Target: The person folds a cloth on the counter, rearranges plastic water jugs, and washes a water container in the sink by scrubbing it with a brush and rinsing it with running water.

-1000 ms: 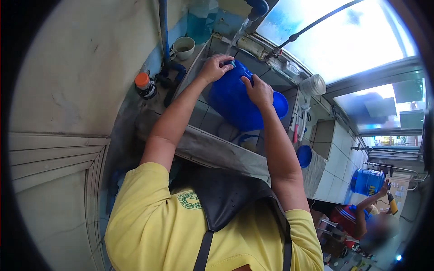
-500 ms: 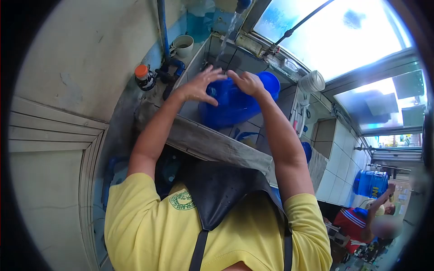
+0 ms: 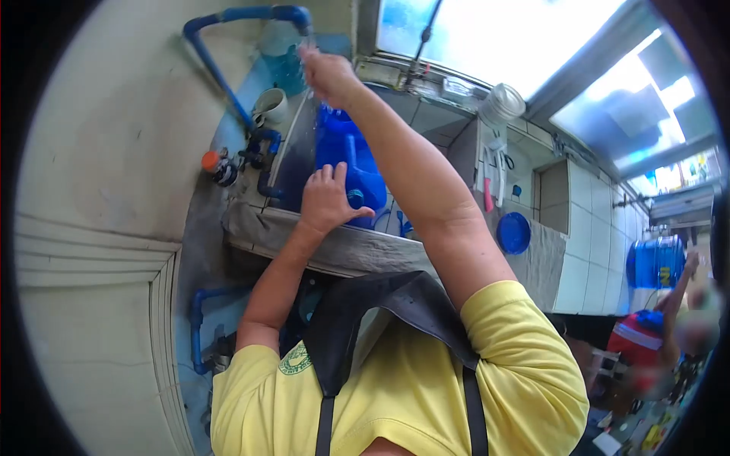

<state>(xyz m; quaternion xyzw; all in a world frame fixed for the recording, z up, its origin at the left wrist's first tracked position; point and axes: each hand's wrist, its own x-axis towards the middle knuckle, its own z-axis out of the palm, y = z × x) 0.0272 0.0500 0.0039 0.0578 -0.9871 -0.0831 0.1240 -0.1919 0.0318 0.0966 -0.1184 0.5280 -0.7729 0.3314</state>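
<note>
A large blue container (image 3: 366, 173) lies in the tiled sink basin (image 3: 293, 163). My left hand (image 3: 327, 199) rests against its near left side, fingers spread. Farther up, my right hand (image 3: 328, 76) is raised at the mouth of the blue pipe spout (image 3: 301, 18), its fingers curled; water splashes around them. Whether those fingers hold anything is too small to tell. A grey cloth (image 3: 365, 251) drapes over the sink's front edge below my left hand.
An orange-capped bottle (image 3: 220, 167) and a white cup (image 3: 271, 106) stand left of the basin. Scissors, a pink-handled tool (image 3: 487, 194) and a blue bowl (image 3: 513, 232) are on the right. A person (image 3: 642, 338) is at the far right, near a blue water jug (image 3: 655, 262).
My right hand has left the container and risen to the spout. My left hand has moved down onto the container's near side. The container has turned, and the view has shifted.
</note>
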